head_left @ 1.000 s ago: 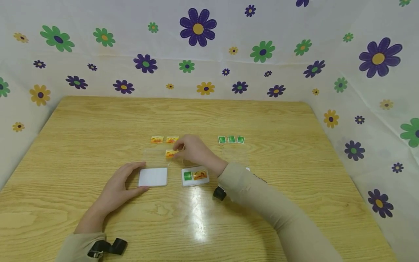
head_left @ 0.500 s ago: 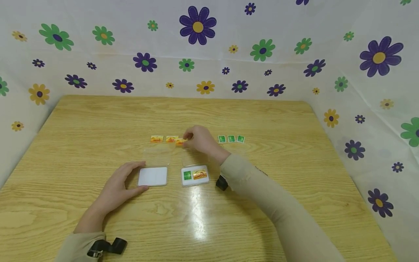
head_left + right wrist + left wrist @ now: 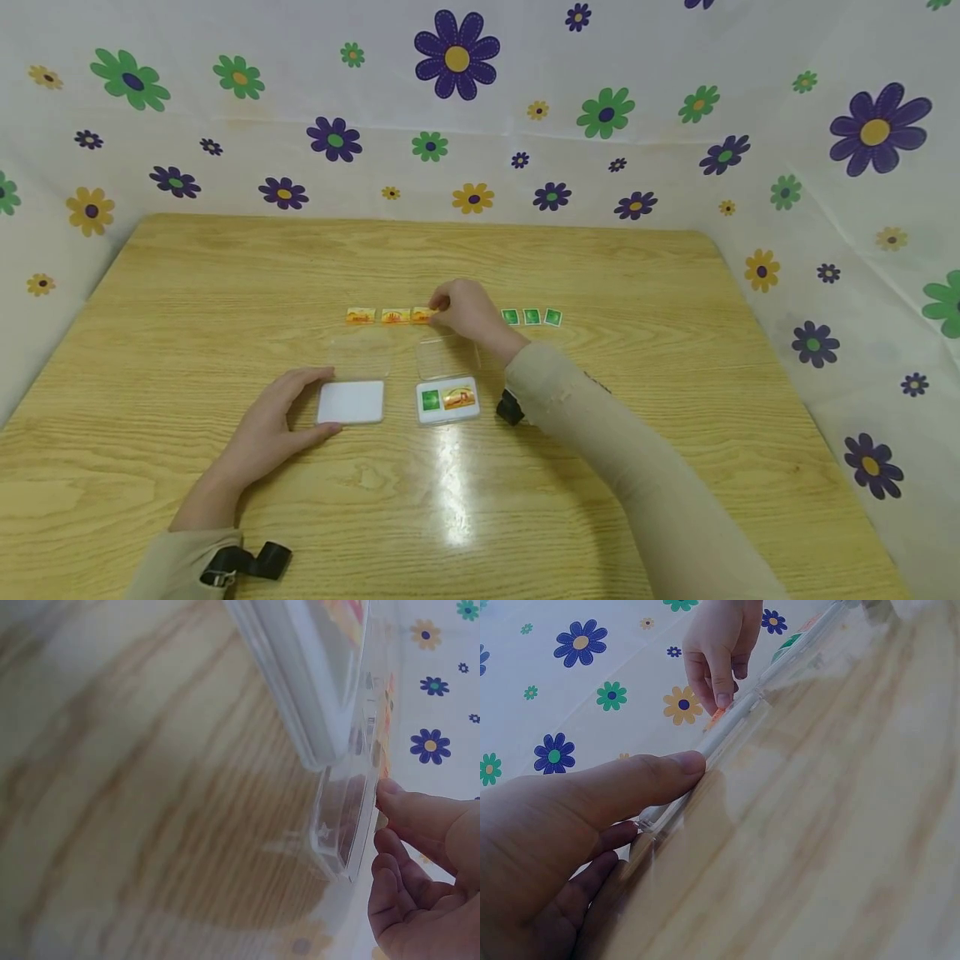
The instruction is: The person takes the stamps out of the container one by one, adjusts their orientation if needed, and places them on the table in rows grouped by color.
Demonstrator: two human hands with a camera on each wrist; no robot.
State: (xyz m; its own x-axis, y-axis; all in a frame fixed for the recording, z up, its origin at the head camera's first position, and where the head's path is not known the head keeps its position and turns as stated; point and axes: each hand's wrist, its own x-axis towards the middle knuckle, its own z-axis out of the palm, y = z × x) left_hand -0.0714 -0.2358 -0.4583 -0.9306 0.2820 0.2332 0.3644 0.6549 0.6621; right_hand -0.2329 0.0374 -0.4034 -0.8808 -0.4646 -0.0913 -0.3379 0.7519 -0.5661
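Between thumb and fingertips, my right hand (image 3: 468, 308) pinches the right end of a small orange-and-yellow picture card (image 3: 422, 316). It lies at the right end of a row with two similar cards (image 3: 395, 316), low on the table. My left hand (image 3: 281, 425) holds the left end of a flat plastic case (image 3: 350, 402) with a plain white insert, thumb at the near corner and fingers at the far one. In the left wrist view the left thumb (image 3: 660, 774) presses on the case's edge. A second case (image 3: 447, 401) bears a green square and an orange card.
Clear lids (image 3: 360, 357) lie folded back behind both cases. Three small green squares (image 3: 532, 317) lie right of the right hand. A dark thing (image 3: 597, 383) shows partly behind the right sleeve. A flowered cloth (image 3: 330, 75) hangs behind the wooden table (image 3: 225, 275).
My right hand has carried the orange card away from above the left case's lid, back and to the right, to the end of the card row. The left hand has stayed in place.
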